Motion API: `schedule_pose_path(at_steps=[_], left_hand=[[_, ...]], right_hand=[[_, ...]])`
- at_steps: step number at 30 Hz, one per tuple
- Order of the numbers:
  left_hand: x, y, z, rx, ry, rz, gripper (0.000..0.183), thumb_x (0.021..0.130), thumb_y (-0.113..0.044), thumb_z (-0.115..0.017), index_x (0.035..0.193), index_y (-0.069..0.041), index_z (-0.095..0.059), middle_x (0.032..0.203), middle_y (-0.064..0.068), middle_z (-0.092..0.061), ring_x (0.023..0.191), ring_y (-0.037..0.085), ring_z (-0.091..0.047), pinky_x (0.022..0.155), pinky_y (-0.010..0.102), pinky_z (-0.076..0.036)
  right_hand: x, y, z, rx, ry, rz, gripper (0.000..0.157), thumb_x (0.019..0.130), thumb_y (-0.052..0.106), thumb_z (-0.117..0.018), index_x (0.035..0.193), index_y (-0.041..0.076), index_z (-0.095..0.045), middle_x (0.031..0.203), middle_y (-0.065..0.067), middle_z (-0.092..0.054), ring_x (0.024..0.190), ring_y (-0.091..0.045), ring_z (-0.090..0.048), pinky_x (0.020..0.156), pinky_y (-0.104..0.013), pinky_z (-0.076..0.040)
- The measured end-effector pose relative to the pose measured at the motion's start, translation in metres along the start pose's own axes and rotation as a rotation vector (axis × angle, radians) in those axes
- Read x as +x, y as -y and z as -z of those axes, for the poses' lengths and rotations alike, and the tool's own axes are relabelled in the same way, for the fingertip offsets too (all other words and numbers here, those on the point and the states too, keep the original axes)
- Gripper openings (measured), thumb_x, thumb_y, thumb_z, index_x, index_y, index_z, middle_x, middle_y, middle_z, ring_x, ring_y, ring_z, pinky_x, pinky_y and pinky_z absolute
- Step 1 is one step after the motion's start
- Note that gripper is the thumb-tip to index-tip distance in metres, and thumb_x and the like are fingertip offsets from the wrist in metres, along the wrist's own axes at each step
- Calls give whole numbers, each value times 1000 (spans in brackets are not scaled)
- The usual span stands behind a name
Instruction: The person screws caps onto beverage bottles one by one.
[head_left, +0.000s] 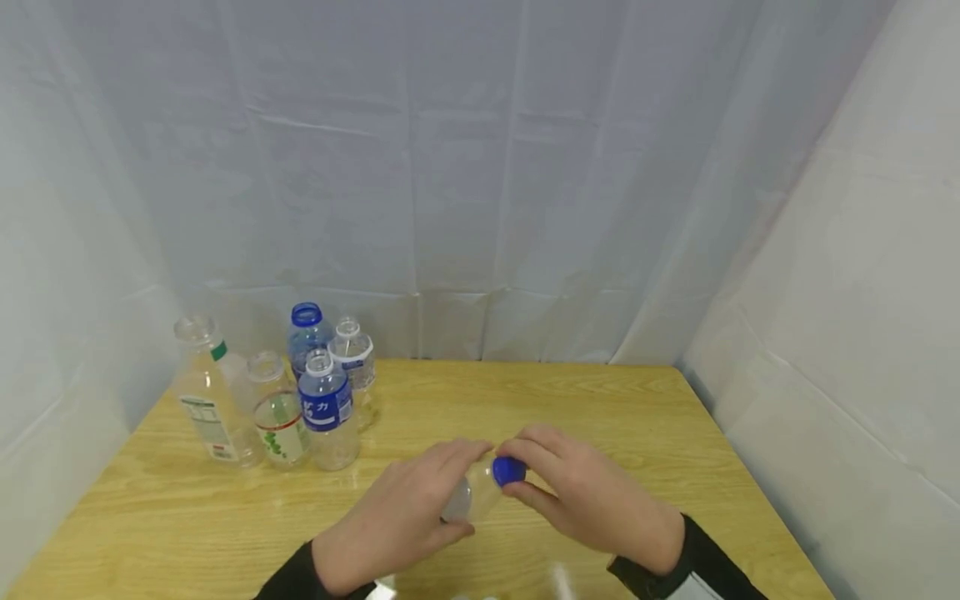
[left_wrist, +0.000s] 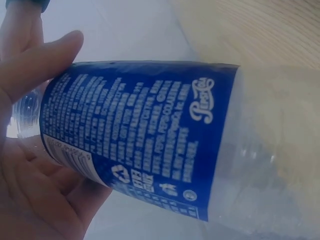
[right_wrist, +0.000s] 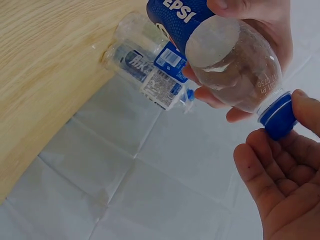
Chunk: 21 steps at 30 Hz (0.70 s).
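A clear plastic Pepsi bottle (left_wrist: 145, 135) with a blue label is tilted between the two hands over the table. My left hand (head_left: 408, 508) grips it round its body, thumb on one side and fingers on the other. On the bottle's neck sits a blue cap (right_wrist: 279, 117), which my right hand (head_left: 585, 492) pinches between thumb and fingertips. The right wrist view shows the white ring at the cap's edge close against the neck. In the head view the left hand hides most of the bottle.
Several uncapped plastic bottles stand at the table's left: a tall clear one (head_left: 206, 417), one with a grape-print label (head_left: 281, 429), one with a blue label (head_left: 326, 408), a blue-tinted one (head_left: 306, 333) and a small clear one (head_left: 352, 354). White sheeting (head_left: 450, 167) surrounds the wooden table (head_left: 540, 400).
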<state>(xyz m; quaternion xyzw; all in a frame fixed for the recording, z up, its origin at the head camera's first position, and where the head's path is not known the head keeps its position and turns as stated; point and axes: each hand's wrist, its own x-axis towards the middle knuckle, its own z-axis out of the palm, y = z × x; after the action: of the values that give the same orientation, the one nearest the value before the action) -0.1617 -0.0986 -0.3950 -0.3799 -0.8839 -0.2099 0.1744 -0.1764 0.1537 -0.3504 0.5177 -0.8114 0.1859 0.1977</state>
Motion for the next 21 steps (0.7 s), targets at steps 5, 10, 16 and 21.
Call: schedule_pose_path(at_steps=[5, 10, 16, 21], left_hand=[[3, 0, 0, -41, -8, 11, 94, 76, -31, -95, 154, -10, -46, 142, 6, -66, 120, 19, -70, 90, 34, -64], [6, -1, -5, -47, -78, 7, 114, 74, -35, -96, 163, -7, -30, 143, 10, -65, 125, 22, -68, 98, 40, -62], [3, 1, -5, -50, -116, 69, 126, 73, -48, -94, 167, -10, -20, 147, 12, -62, 131, 28, -64, 105, 46, -58], [-3, 7, -5, -7, -146, 76, 119, 74, -46, -94, 166, -13, -26, 142, 8, -65, 131, 24, -63, 105, 45, -58]], right_hand=[[3, -3, 4, 29, -24, 7, 34, 100, 25, -72, 131, 11, -63, 112, 3, -68, 95, -2, -67, 85, -13, -56], [13, -7, 17, 40, -50, 39, 35, 93, 16, -80, 125, 11, -65, 106, 3, -70, 89, -3, -67, 79, -13, -56], [20, -25, 43, 75, -57, 5, 34, 92, 8, -78, 124, 9, -67, 110, -1, -73, 92, -6, -71, 81, -17, -59], [16, -49, 64, 25, -54, -87, 36, 91, 4, -77, 125, 10, -69, 110, 1, -72, 90, -4, -68, 76, -20, -59]])
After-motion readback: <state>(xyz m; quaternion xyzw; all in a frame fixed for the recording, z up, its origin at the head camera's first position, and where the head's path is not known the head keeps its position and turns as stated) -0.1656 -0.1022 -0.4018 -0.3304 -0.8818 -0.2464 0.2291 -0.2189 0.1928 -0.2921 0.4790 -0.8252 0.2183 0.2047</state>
